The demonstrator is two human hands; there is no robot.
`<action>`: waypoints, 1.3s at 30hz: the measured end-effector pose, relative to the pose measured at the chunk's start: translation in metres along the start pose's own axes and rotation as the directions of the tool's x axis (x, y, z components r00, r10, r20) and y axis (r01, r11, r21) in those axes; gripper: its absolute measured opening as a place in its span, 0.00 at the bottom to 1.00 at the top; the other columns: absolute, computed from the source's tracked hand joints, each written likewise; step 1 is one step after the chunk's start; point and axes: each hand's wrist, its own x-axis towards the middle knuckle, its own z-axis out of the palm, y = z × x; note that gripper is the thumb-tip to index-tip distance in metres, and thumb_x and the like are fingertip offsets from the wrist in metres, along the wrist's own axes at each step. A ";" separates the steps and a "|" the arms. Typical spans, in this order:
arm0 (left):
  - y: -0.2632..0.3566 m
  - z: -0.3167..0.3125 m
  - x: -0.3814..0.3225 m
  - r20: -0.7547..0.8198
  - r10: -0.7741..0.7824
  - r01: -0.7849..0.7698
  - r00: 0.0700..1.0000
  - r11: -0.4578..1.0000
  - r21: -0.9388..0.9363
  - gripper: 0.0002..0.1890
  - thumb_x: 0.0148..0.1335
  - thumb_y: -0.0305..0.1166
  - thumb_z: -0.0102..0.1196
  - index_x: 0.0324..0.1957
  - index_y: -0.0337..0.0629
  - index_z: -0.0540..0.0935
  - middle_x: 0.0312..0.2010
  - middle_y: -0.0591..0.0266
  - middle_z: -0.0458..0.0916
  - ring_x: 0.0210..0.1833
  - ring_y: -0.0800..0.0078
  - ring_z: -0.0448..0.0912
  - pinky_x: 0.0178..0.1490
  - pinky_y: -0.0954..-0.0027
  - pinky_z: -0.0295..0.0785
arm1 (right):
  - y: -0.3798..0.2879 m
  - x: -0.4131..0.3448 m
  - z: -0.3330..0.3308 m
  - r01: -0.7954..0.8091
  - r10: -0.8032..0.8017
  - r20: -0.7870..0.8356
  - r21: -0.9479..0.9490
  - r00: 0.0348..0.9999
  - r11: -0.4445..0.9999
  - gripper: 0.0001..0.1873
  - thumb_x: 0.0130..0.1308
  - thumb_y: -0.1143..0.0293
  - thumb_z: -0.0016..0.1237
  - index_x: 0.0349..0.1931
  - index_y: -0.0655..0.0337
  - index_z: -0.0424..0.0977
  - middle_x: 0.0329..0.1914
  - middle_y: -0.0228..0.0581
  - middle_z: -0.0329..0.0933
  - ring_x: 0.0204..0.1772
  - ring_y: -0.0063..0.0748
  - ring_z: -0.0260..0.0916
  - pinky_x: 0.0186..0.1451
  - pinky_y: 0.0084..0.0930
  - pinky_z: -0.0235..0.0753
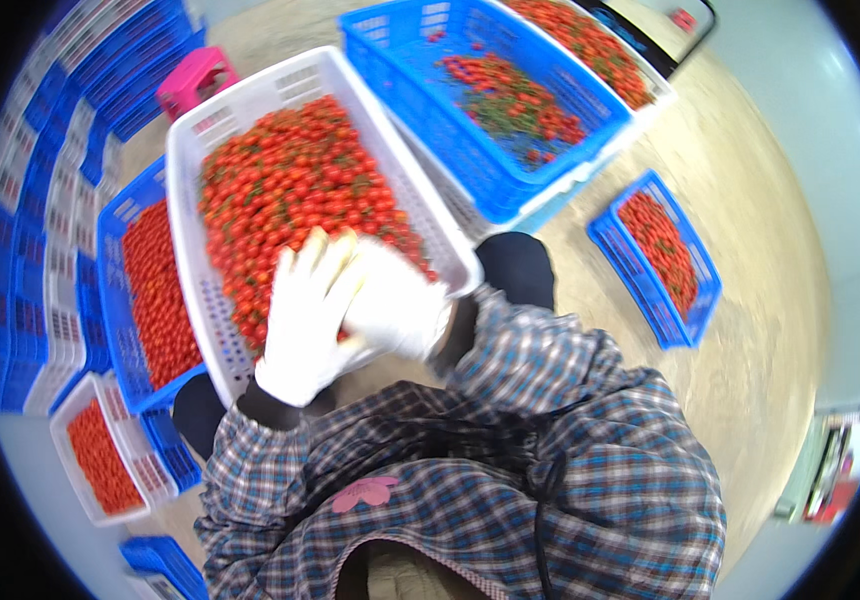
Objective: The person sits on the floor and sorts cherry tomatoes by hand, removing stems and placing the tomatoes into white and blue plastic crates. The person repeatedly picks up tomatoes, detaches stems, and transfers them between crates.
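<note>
Both my hands wear white gloves and meet over the near end of a white plastic crate (340, 60). The crate is heaped with red cherry tomatoes (302, 172), some with green stems. My left hand (306, 322) has its fingers stretched out and slightly apart over the tomatoes, with nothing visible in it. Close against it, my right hand (396, 300) overlaps its fingertips near the crate's right corner. Motion blur and the overlap hide my right fingers and whatever may be between the two hands.
A blue crate (422, 142) with tomatoes and loose green stems stands ahead right on another crate. A smaller blue crate (625, 255) of tomatoes lies right on the floor. Tomato-filled blue crate (118, 285) and white crate (66, 450) stand left. Stacked crates (24, 277) and a pink stool (182, 82) stand beyond.
</note>
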 end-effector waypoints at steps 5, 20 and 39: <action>0.033 0.005 0.003 -0.135 0.172 -0.178 0.976 0.983 -0.035 0.34 0.37 0.31 0.68 0.53 0.34 0.77 0.51 0.48 0.80 0.57 0.49 0.77 0.64 0.51 0.68 | -0.039 -0.002 0.008 -0.031 0.008 0.171 0.133 0.985 0.991 0.17 0.64 0.63 0.52 0.45 0.68 0.77 0.36 0.46 0.80 0.39 0.45 0.78 0.48 0.37 0.79; 0.078 -0.015 -0.001 0.136 0.347 -0.352 0.928 0.936 0.015 0.34 0.42 0.38 0.67 0.54 0.35 0.78 0.46 0.55 0.80 0.52 0.58 0.78 0.60 0.55 0.70 | -0.051 -0.019 0.001 -0.517 0.356 0.388 0.487 0.850 0.704 0.15 0.70 0.62 0.48 0.47 0.66 0.76 0.36 0.42 0.79 0.39 0.35 0.77 0.46 0.35 0.78; -0.006 -0.017 -0.028 -0.175 -0.425 -0.447 0.888 -0.709 -0.545 0.35 0.69 0.52 0.51 0.75 0.57 0.59 0.77 0.54 0.52 0.79 0.54 0.50 0.77 0.35 0.41 | -0.093 -0.009 0.029 -0.451 0.365 0.333 0.836 0.869 0.313 0.10 0.65 0.67 0.51 0.41 0.63 0.73 0.36 0.53 0.80 0.41 0.49 0.80 0.42 0.40 0.76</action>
